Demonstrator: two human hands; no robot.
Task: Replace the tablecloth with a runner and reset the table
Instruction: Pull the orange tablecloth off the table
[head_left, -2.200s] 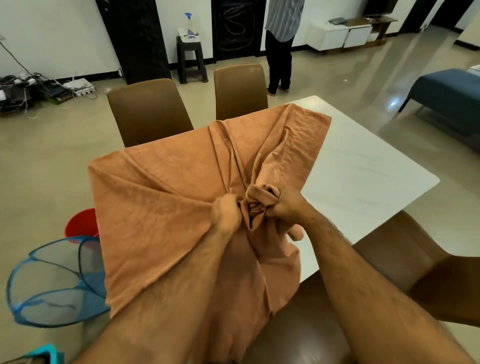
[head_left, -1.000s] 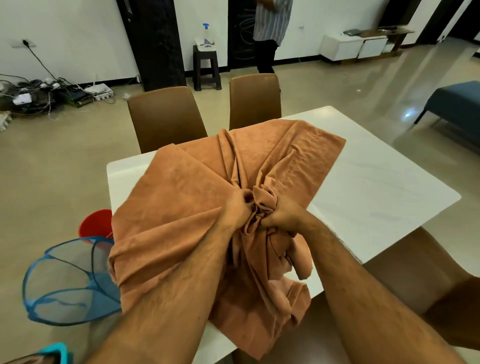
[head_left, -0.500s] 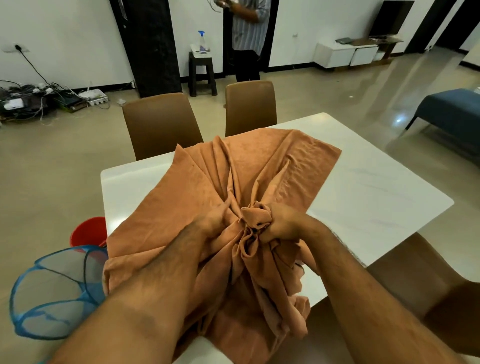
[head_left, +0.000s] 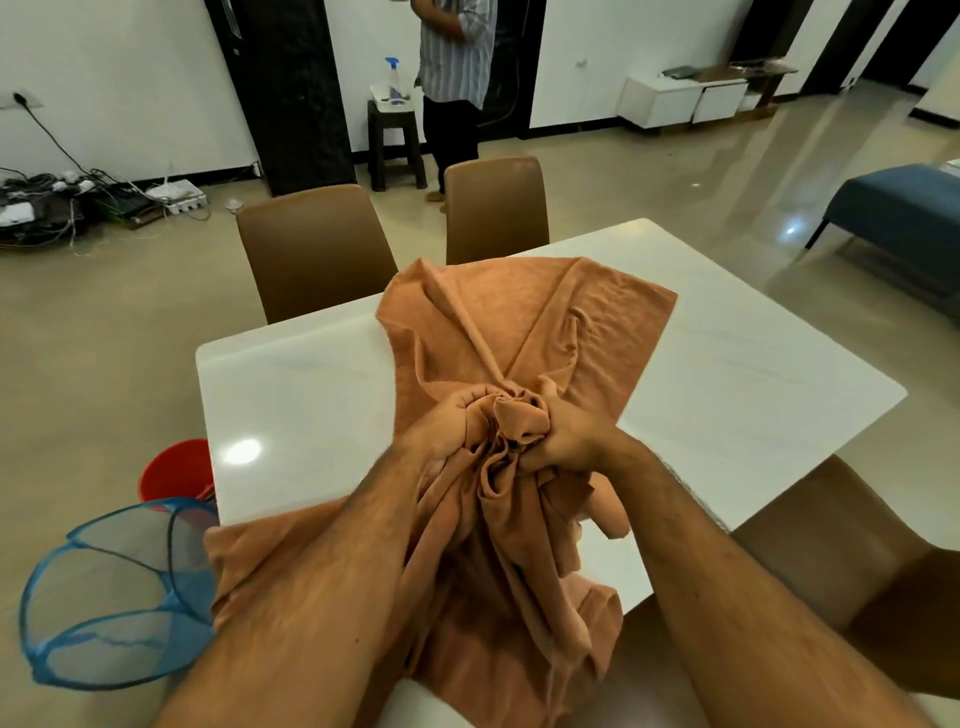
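Observation:
An orange-brown tablecloth (head_left: 524, 322) lies bunched on the white table (head_left: 291, 405). Its far part still spreads flat toward the back edge, and its near part hangs over the front edge. My left hand (head_left: 441, 431) grips a gathered wad of the cloth at the table's middle. My right hand (head_left: 569, 439) grips the same wad from the right, fingers curled into the folds. The two hands sit close together with the twisted knot of fabric between them. No runner is in view.
Two brown chairs (head_left: 317, 249) stand at the far side and another (head_left: 852, 561) at my right. A blue mesh hamper (head_left: 114, 597) and a red bucket (head_left: 174, 470) sit on the floor at left. A person (head_left: 454, 83) stands by a stool at the back. A blue bench (head_left: 904, 218) is far right.
The cloth has been drawn in toward my hands. The table's left side, covered before, now shows bare white. The bundle between my hands has grown tighter.

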